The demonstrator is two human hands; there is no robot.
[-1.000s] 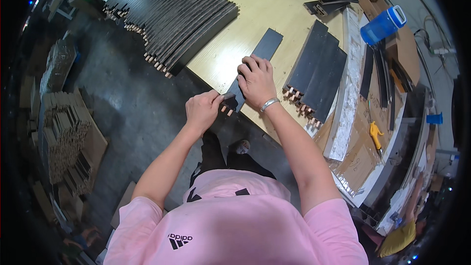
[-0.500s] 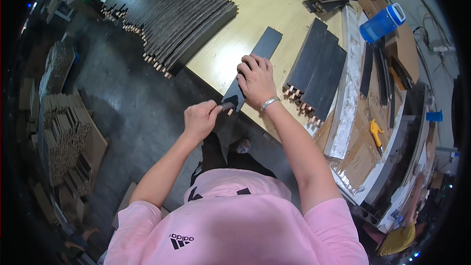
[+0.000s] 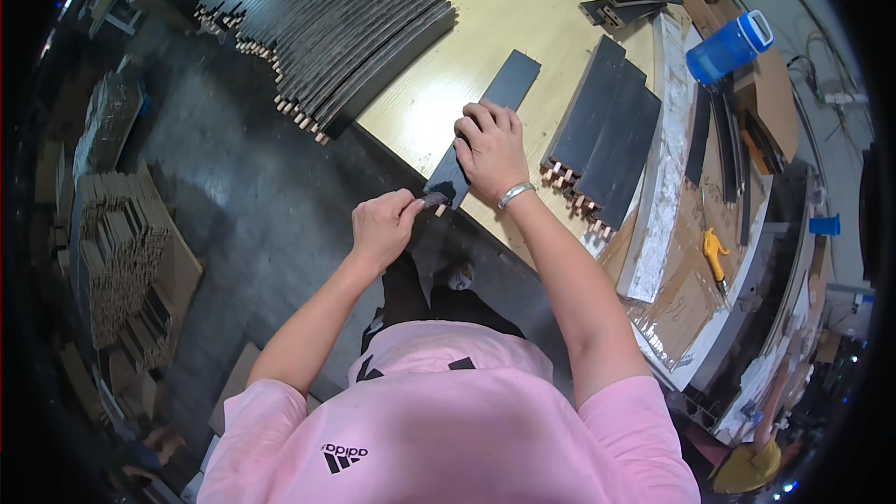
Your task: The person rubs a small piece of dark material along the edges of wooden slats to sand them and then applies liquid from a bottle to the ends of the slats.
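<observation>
One long, flat, dark grey wooden board [image 3: 511, 79] lies on the pale yellow wood-grain desk [image 3: 411, 135], its near end reaching the near edge, where one light wooden dowel [image 3: 441, 211] shows jutting out. The fingers of the left hand [image 3: 383, 224] are closed around one small dark implement with a black tip [image 3: 434, 200], its tip against that end; its exact kind is unclear. The right hand [image 3: 495, 154], with one silver-coloured bracelet [image 3: 515, 194] at its wrist, lies over the board's middle, fingers bent; whether they pinch its sides I cannot tell.

Along the desk's left edge stands one long row of dark boards with dowelled ends [image 3: 331, 28], too tightly packed to count. Nearer the right edge is one stack of dark grey boards [image 3: 607, 131], at least three, dowels facing the near edge. Beside it runs one white wrapped strip [image 3: 653, 177]. Further right are one blue bottle [image 3: 723, 51] and one yellow blow gun [image 3: 715, 255], the latter on brown cardboard [image 3: 677, 313].

The room has a grey, smooth, scuffed floor [image 3: 243, 177], with one pile of thin brown pieces [image 3: 126, 261] at the left, uncountable.
</observation>
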